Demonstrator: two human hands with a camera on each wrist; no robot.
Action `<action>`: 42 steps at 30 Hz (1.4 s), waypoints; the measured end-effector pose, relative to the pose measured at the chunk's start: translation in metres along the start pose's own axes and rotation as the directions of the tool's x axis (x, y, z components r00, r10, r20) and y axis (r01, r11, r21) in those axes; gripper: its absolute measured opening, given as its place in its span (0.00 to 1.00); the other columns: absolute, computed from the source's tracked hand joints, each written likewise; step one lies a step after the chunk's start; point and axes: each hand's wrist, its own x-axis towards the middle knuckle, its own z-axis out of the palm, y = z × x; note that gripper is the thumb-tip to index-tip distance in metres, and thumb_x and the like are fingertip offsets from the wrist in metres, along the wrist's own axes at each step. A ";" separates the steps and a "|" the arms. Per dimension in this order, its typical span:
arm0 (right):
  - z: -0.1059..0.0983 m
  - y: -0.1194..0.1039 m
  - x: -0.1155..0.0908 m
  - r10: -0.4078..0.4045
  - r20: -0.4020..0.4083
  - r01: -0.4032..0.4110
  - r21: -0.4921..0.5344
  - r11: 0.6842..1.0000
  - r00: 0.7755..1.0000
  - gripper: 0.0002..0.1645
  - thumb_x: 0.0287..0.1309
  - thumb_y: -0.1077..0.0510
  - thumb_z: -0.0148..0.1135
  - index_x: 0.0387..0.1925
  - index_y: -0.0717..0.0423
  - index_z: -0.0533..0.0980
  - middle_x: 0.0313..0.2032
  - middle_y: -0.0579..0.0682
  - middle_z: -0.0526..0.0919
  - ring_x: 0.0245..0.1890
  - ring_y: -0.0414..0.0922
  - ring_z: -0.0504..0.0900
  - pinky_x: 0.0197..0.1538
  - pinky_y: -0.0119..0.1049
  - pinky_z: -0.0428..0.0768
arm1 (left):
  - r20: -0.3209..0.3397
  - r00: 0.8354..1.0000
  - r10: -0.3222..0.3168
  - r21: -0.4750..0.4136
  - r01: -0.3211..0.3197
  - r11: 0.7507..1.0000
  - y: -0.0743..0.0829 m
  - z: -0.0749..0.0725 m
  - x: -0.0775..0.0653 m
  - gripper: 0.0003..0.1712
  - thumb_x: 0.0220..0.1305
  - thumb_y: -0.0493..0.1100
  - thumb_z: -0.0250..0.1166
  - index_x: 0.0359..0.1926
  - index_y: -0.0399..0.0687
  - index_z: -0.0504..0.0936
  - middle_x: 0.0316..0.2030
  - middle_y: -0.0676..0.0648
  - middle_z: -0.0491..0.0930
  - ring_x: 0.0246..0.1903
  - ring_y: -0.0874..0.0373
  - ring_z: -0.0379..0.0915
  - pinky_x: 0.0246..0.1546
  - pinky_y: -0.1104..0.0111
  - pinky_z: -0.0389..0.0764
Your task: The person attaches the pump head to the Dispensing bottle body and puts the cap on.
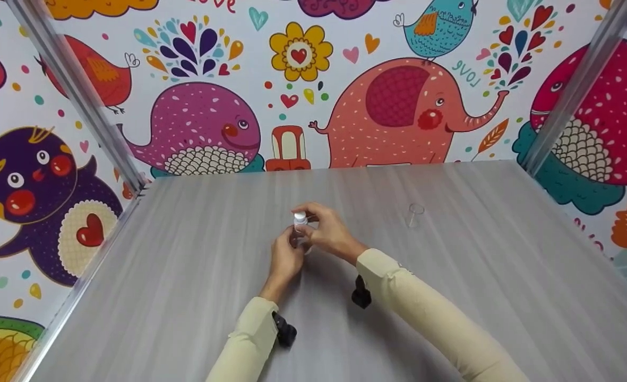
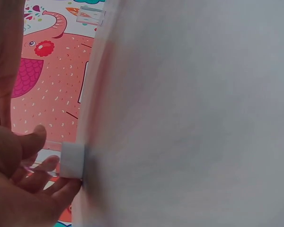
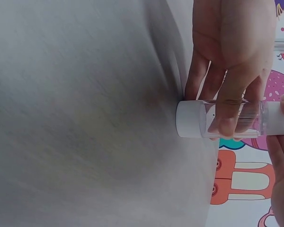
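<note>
A person holds a small bottle upright above the front middle of the bench, with both hands on it. The left hand grasps it low down, thumb and fingers curled round the clear body; the right hand pinches the upper white cap between thumb and fingers, so the grip is closed on the bottle at two places. Below the left fingers a white end piece shows, close to the bench; whether it touches cannot be told.

The bottle should be light and rigid, its clear wall smooth enough to slide under dry fingers, and a hard squeeze would probably not dent it. Whether it is plastic or glass cannot be told. The best hold looks to be round the middle of the body, with the cap taken by its sides.

To the right, well apart from both hands, a clear cup-like piece stands on the bench; thin-walled by its look, it would want a gentle pinch.
</note>
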 end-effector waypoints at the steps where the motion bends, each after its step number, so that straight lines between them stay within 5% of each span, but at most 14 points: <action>1: 0.000 0.000 0.000 0.002 -0.002 -0.002 -0.006 1.000 1.000 0.21 0.59 0.71 0.65 0.55 0.61 0.78 0.51 0.58 0.83 0.51 0.53 0.83 0.59 0.49 0.82 | -0.003 1.000 -0.005 0.008 0.005 1.000 0.000 0.000 0.000 0.18 0.59 0.24 0.61 0.52 0.31 0.79 0.44 0.33 0.85 0.45 0.43 0.85 0.40 0.62 0.86; 11: 0.000 0.001 0.002 0.059 -0.030 -0.061 -0.051 0.997 0.998 0.25 0.57 0.63 0.71 0.56 0.61 0.78 0.49 0.54 0.85 0.48 0.48 0.85 0.55 0.41 0.84 | -0.018 1.000 0.004 0.053 -0.003 0.999 0.000 0.000 -0.001 0.14 0.61 0.27 0.63 0.48 0.33 0.81 0.43 0.35 0.86 0.44 0.43 0.85 0.42 0.58 0.86; 23: -0.001 0.001 -0.001 0.081 -0.040 -0.080 0.013 0.997 0.996 0.34 0.54 0.54 0.75 0.59 0.62 0.75 0.54 0.57 0.82 0.54 0.53 0.83 0.57 0.49 0.83 | -0.025 1.000 -0.012 0.015 0.012 1.000 0.001 0.000 -0.001 0.13 0.61 0.28 0.65 0.48 0.33 0.82 0.46 0.34 0.86 0.47 0.42 0.85 0.44 0.56 0.87; 33: -0.001 0.000 -0.002 0.040 -0.056 -0.037 0.062 0.997 0.998 0.26 0.56 0.65 0.60 0.58 0.60 0.77 0.57 0.58 0.81 0.57 0.54 0.80 0.63 0.53 0.78 | -0.011 1.000 0.026 0.060 -0.025 0.998 0.000 0.001 0.001 0.12 0.60 0.26 0.63 0.46 0.32 0.80 0.40 0.32 0.85 0.42 0.42 0.84 0.41 0.56 0.86; 42: 0.002 0.004 -0.003 -0.029 -0.059 0.031 0.044 0.999 0.998 0.22 0.58 0.69 0.63 0.56 0.66 0.77 0.50 0.60 0.84 0.52 0.54 0.83 0.60 0.53 0.80 | -0.020 1.000 0.012 0.082 -0.010 0.997 0.001 0.001 0.001 0.16 0.58 0.25 0.62 0.48 0.33 0.80 0.41 0.34 0.86 0.43 0.42 0.85 0.41 0.56 0.86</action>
